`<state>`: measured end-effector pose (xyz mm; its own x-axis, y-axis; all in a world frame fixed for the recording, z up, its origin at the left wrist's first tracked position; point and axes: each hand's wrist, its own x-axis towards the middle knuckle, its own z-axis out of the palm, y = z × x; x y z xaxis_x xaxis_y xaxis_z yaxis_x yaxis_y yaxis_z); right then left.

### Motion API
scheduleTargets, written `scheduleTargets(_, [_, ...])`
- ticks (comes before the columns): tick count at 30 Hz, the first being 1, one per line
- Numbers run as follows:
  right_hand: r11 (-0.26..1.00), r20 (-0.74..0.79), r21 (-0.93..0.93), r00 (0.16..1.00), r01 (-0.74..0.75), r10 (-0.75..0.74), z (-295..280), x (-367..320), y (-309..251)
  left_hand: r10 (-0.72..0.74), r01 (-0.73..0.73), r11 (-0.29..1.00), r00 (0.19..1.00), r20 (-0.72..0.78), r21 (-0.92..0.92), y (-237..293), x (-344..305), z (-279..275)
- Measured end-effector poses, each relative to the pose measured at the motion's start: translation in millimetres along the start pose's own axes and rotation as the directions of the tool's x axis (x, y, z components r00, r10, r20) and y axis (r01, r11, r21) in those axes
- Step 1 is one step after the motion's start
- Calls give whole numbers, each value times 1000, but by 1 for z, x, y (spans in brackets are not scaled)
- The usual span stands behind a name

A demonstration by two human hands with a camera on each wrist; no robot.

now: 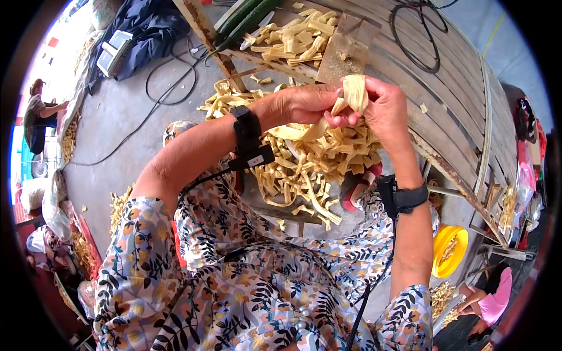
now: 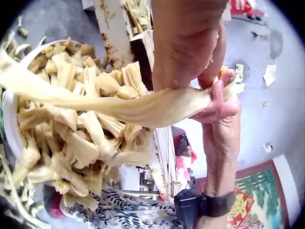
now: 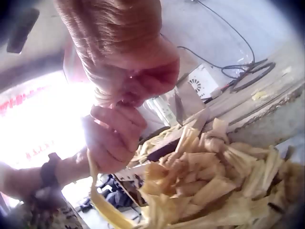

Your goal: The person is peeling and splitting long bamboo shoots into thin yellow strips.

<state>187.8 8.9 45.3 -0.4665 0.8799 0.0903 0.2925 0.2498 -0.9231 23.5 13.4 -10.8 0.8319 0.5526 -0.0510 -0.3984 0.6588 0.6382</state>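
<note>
Both hands meet above a heap of pale yellow folded strips (image 1: 345,149). The left hand (image 1: 313,104) pinches a long pale strip (image 1: 355,93), whose wide tail (image 2: 143,109) hangs toward the heap in the left wrist view. The right hand (image 1: 386,108) grips the folded upper part of that strip with thumb and fingers, touching the left fingertips. In the right wrist view the right hand (image 3: 128,57) covers most of the fold, and the left hand (image 3: 114,136) is just below it.
A slatted wooden table (image 1: 445,111) holds more strips (image 1: 298,38), a small board (image 1: 345,50), green cucumbers (image 1: 249,20) and a black cable (image 1: 413,55). A yellow bucket (image 1: 449,251) stands at right. Other people (image 1: 494,298) sit at the edges.
</note>
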Motion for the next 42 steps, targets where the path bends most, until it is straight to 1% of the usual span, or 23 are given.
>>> scheduleTargets(1, [992,-21,-117,999,-42,40,-1,0,-3,-19,19,1000,1000,-1,20,0,2,-3])
scheduleTargets(2, [989,-28,-114,996,-89,87,2,-1,-6,-65,65,998,998,19,6,0,4,-6])
scheduleTargets(5, [934,-118,-337,979,115,-163,6,1,15,46,-44,998,997,-60,36,-2,3,2])
scheduleTargets(6, [869,-170,-464,946,170,-276,4,2,14,60,-59,998,978,-198,9,0,2,12])
scheduleTargets(8, [681,-218,-697,837,226,-501,1,4,12,159,-149,987,919,-361,57,-3,9,4])
scheduleTargets(9, [684,-247,-712,854,161,-458,1,3,11,211,-191,978,876,-435,89,0,11,8])
scheduleTargets(10, [684,-275,-723,868,96,-412,2,0,8,294,-201,954,771,-566,222,3,9,11])
scheduleTargets(11, [680,-304,-733,879,31,-368,3,-1,7,394,-188,903,725,-566,387,6,8,15])
scheduleTargets(13, [885,-351,-462,928,-53,-127,6,4,15,583,-125,727,632,-511,675,10,5,20])
scheduleTargets(14, [945,-343,-306,939,-110,-1,7,7,22,663,-118,615,612,-431,780,10,5,20])
scheduleTargets(17, [999,-221,-25,975,-23,17,3,14,41,623,-111,574,702,-345,812,17,-4,27])
scheduleTargets(20, [985,-147,-70,978,-158,146,5,14,37,582,-1,409,771,-259,913,20,-8,26])
scheduleTargets(23, [991,-239,-97,969,-94,69,12,13,43,629,41,283,746,-217,958,13,-5,24])
scheduleTargets(24, [925,-252,-348,966,-149,60,12,10,30,627,120,223,743,-236,967,11,-5,25])
scheduleTargets(27, [959,-317,-270,948,-83,-7,22,5,24,610,175,137,761,-222,975,9,-3,24])
scheduleTargets(28, [968,-304,-248,952,-43,-36,18,5,27,582,172,293,749,-318,940,10,-2,24])
scheduleTargets(29, [987,-307,-158,951,-15,-35,16,5,28,548,119,445,747,-375,887,11,-1,24])
scheduleTargets(31, [999,-320,23,947,46,-36,12,7,29,459,6,704,759,-462,710,15,1,23])
scheduleTargets(32, [988,-347,97,934,124,-84,11,10,34,404,-48,809,769,-495,586,15,1,22])
scheduleTargets(34, [967,-390,245,921,73,29,9,10,20,397,-31,770,805,-440,638,20,-5,21])
scheduleTargets(37, [895,-423,444,889,33,177,0,10,13,312,-94,890,840,-444,447,22,-7,28])
scheduleTargets(39, [846,-480,531,841,50,252,-20,13,17,203,-125,962,919,-337,241,23,-10,23])
scheduleTargets(42, [828,-489,560,817,26,306,-31,13,24,255,-42,873,889,-380,486,21,-7,26])
